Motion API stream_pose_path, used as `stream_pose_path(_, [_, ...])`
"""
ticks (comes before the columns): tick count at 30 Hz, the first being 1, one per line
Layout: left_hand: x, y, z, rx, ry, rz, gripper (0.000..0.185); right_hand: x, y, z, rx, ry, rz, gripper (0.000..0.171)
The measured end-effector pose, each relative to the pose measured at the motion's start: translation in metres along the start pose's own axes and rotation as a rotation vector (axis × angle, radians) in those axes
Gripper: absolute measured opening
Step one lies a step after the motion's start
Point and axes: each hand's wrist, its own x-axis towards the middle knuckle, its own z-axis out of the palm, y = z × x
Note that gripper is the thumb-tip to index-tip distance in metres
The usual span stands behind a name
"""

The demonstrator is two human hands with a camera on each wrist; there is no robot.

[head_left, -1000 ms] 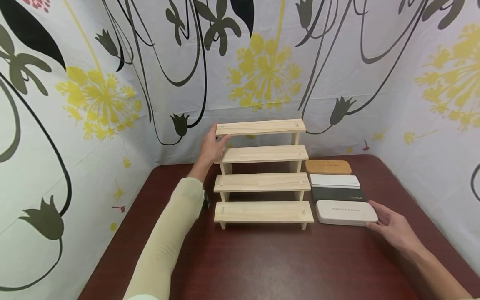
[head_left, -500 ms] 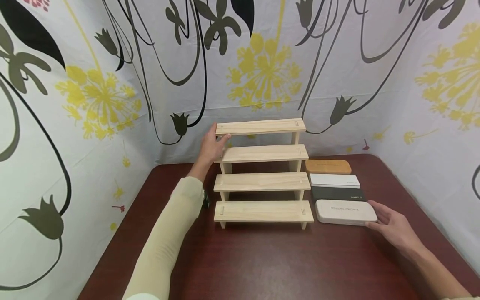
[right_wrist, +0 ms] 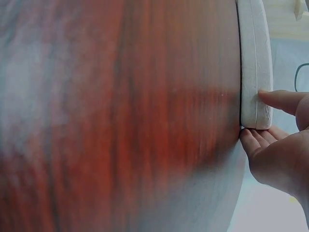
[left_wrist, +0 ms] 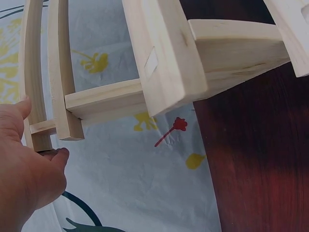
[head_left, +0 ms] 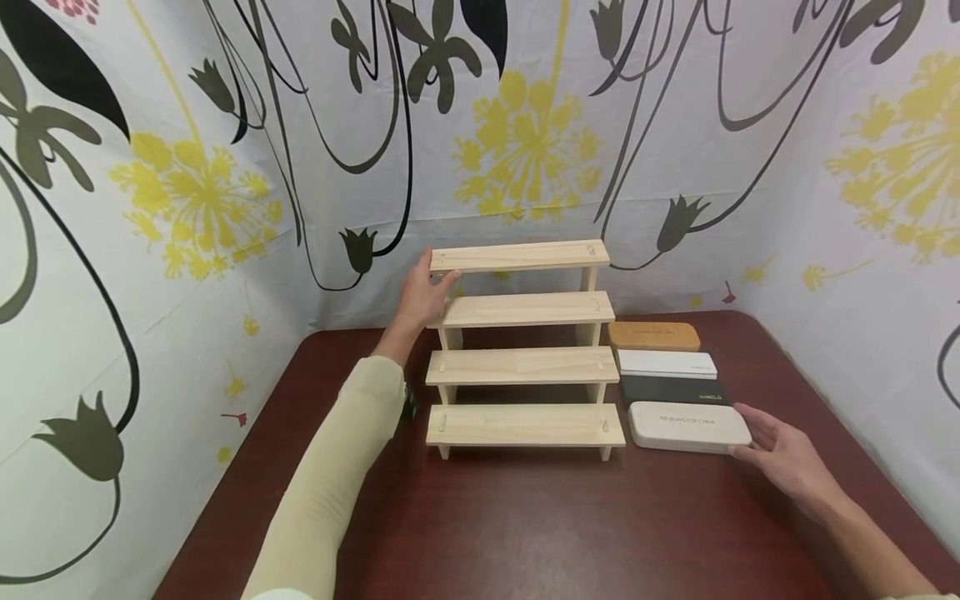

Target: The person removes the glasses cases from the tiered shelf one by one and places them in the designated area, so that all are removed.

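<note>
A light wooden stand with several stepped shelves stands on the dark red table. My left hand grips the left end of its top shelf; in the left wrist view, thumb and fingers lie on either side of that shelf end. To the right of the stand, a white rounded case lies flat, nearest to me in a row. My right hand holds its right end, and in the right wrist view the thumb presses one long side while the other fingers touch the end.
Behind the white case lie a black flat case, a thin white case and an orange-tan case. The dark red table meets flower-patterned cloth at the back and both sides.
</note>
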Motion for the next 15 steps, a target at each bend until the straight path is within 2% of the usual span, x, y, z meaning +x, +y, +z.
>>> stream_pose_path(4, [-0.002,-0.003,-0.001,0.006,0.006,0.017,0.080,-0.001,0.002,0.001,-0.007,0.005,-0.005,0.087])
stream_pose_path(15, [-0.013,-0.008,-0.010,-0.057,-0.007,0.068,0.074,-0.001,0.002,0.002,-0.034,-0.008,0.003,0.086])
